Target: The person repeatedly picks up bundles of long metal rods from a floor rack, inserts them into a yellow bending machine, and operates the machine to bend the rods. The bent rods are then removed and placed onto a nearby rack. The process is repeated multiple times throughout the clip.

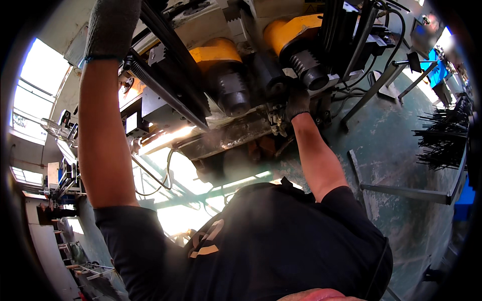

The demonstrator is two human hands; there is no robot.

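The left hand [113, 30], gloved in grey, is at the upper left, fingers cut off by the frame; its grip cannot be told; the right hand [298, 103], dark-gloved, is right of upper centre at the machine [228, 136], near a fitting [276, 120], its grip too dark to tell; the machine, with yellow housings [216, 52], spans the upper middle; black rods [442, 135] sit far right.

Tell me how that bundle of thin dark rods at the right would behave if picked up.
The bundle of rods would probably feel stiff, since most stick out fairly straight. It may be heavy for its size, as many are packed together, though their material is unclear. Single rods could slip loose, because their ends jut out unevenly.
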